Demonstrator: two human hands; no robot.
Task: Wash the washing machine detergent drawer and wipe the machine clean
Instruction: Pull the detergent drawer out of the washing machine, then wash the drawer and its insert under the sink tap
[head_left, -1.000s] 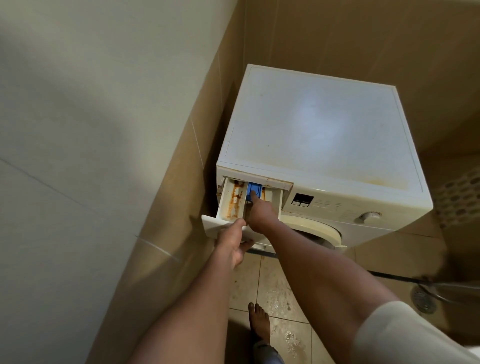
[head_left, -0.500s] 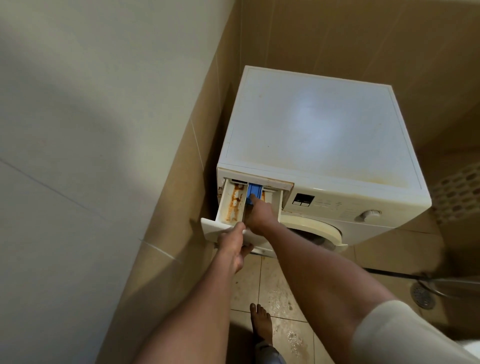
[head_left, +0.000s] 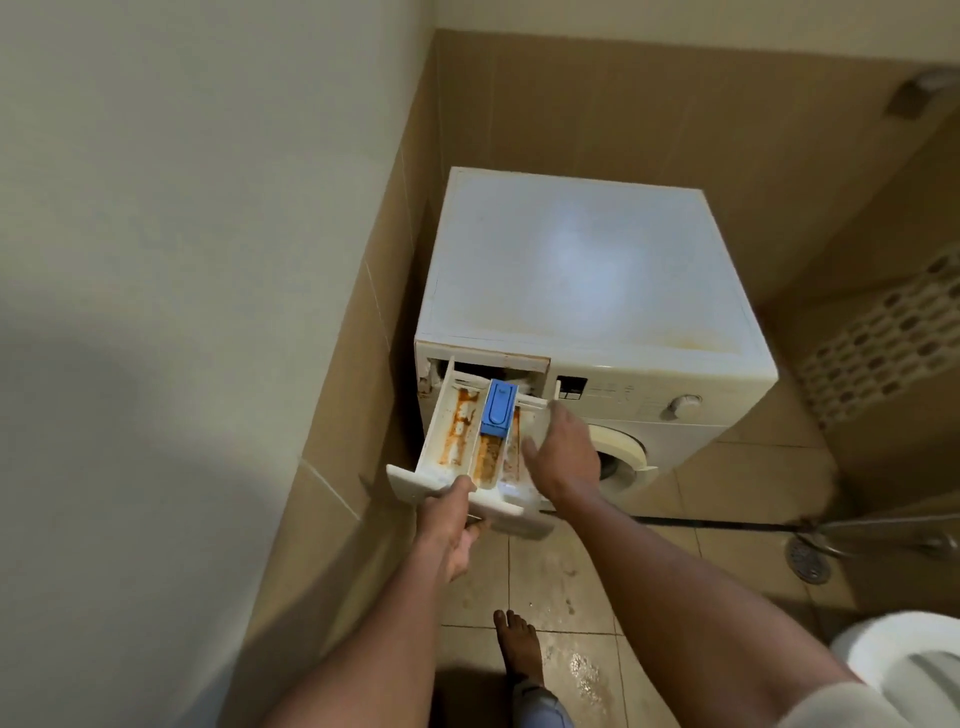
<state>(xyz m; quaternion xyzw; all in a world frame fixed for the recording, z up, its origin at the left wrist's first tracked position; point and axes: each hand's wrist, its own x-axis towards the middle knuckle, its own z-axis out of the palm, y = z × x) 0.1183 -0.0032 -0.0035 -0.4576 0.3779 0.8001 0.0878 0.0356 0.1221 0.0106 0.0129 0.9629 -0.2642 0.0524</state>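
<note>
While the left grip (head_left: 451, 525) clasps the detergent drawer (head_left: 448, 441) by its front panel, almost clear of the washing machine (head_left: 571, 270) at its front left corner, the right grip (head_left: 563, 457) hovers spread alongside, probably to steady it.

We've got a beige tiled floor (head_left: 737, 483) here, with a wet patch (head_left: 582, 670) glistening near the bottom. Standing on it are the washing machine (head_left: 571, 270) tucked into the corner, our bare foot (head_left: 519, 644), and a white toilet (head_left: 893, 654) at the right edge. There's a round drain (head_left: 808, 560) set into the tiles too.
</note>
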